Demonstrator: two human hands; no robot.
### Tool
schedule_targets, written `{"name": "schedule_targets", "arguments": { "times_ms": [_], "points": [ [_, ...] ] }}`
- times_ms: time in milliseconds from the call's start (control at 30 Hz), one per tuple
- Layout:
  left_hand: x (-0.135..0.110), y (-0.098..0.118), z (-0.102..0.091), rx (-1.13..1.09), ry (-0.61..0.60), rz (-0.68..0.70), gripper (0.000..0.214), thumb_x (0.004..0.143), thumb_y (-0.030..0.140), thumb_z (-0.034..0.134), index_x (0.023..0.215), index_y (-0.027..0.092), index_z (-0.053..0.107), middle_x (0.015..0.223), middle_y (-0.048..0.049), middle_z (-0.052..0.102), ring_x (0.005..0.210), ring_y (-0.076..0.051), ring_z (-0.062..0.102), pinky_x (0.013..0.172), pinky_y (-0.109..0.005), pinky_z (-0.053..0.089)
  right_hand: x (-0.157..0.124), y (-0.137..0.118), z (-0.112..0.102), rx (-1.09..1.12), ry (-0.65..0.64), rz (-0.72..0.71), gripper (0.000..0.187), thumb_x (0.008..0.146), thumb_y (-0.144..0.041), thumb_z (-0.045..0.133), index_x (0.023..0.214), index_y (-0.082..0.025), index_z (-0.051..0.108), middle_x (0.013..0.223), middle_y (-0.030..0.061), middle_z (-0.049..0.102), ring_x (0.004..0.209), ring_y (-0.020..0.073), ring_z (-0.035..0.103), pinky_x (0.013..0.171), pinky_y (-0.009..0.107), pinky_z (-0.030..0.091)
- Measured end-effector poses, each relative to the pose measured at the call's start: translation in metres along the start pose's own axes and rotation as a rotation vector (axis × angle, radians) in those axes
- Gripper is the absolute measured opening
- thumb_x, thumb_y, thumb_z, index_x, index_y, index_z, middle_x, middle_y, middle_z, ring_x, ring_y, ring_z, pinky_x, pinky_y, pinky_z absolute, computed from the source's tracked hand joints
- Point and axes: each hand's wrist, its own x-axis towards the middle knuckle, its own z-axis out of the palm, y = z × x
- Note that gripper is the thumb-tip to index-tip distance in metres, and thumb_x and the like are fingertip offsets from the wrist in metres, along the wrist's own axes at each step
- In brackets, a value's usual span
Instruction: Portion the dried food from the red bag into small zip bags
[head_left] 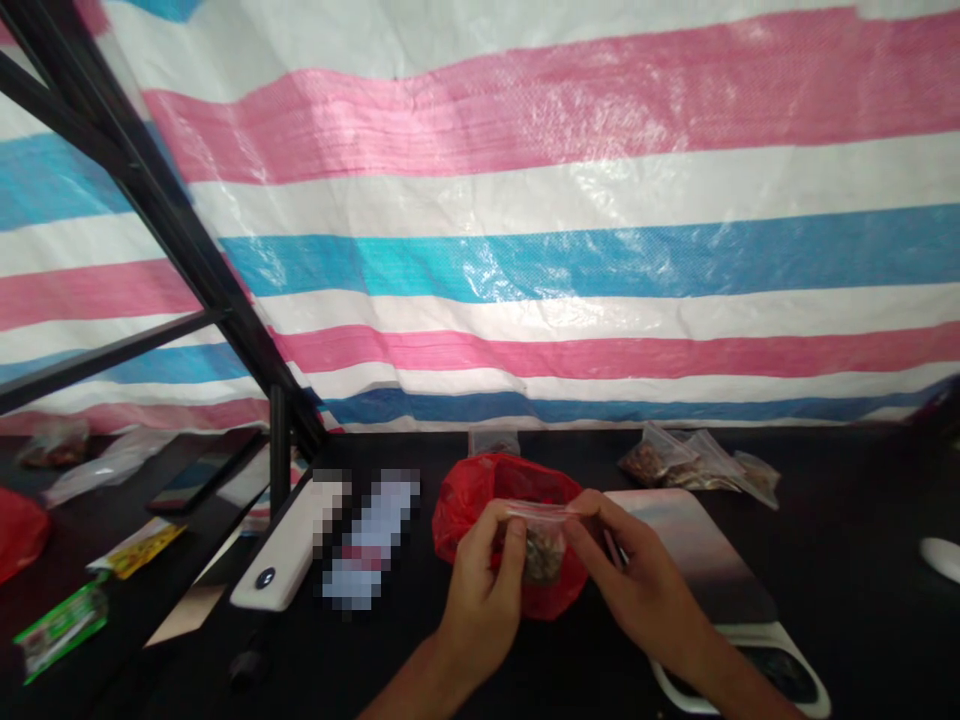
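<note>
Head view shows me both hands sharing one small clear zip bag, held in front of the open red bag on the bench. I see the left hand's grip pinched narrow on one end of its top edge, the right hand's on the other. What fills it is brownish, too blurred for me to name. Right of the red bag lies a flat pale device; behind and right, filled clear bags; left, a long white device.
</note>
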Motion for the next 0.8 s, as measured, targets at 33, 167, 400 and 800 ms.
{"name": "schedule_targets", "arguments": {
  "times_ms": [33,167,400,800],
  "points": [
    [0.0005,-0.0002,0.0,0.006,0.002,-0.011,0.031,0.104,0.042,0.045,0.093,0.019,0.062,0.085,-0.0016,0.065,0.076,-0.014,0.059,0.07,-0.023,0.047,0.0001,0.0007,0.0002,-0.002,0.013,0.008,0.019,0.097,-0.035,0.055,0.083,-0.023,0.059,0.073,-0.0032,0.056,0.067,0.0137,0.051,0.062,0.024,0.043],
    [0.0009,0.0018,-0.0013,0.016,0.051,-0.017,0.033,0.103,0.043,0.044,0.087,0.019,0.059,0.076,0.0007,0.059,0.067,-0.013,0.053,0.063,-0.022,0.044,-0.0014,-0.0008,0.001,-0.035,-0.002,0.004,0.019,0.096,-0.032,0.058,0.079,-0.023,0.057,0.072,-0.0039,0.054,0.065,0.013,0.049,0.061,0.024,0.041],
    [-0.0018,0.0057,-0.006,0.175,0.039,0.128,0.031,0.104,0.036,0.043,0.088,0.019,0.063,0.084,-0.0033,0.067,0.077,-0.016,0.059,0.072,-0.026,0.046,-0.0031,-0.0052,0.0026,-0.038,-0.038,0.0,0.018,0.097,-0.029,0.054,0.081,-0.023,0.057,0.073,-0.004,0.055,0.066,0.0126,0.049,0.061,0.023,0.041],
    [0.0006,0.0086,-0.0023,0.132,-0.022,0.102,0.02,0.101,0.031,0.051,0.095,0.019,0.066,0.09,-0.0039,0.072,0.087,-0.016,0.068,0.078,-0.025,0.053,-0.0027,-0.0028,0.0003,-0.041,-0.063,-0.057,0.012,0.094,-0.025,0.062,0.082,-0.023,0.061,0.075,-0.0035,0.055,0.067,0.0126,0.051,0.061,0.024,0.041]
  ]
}}
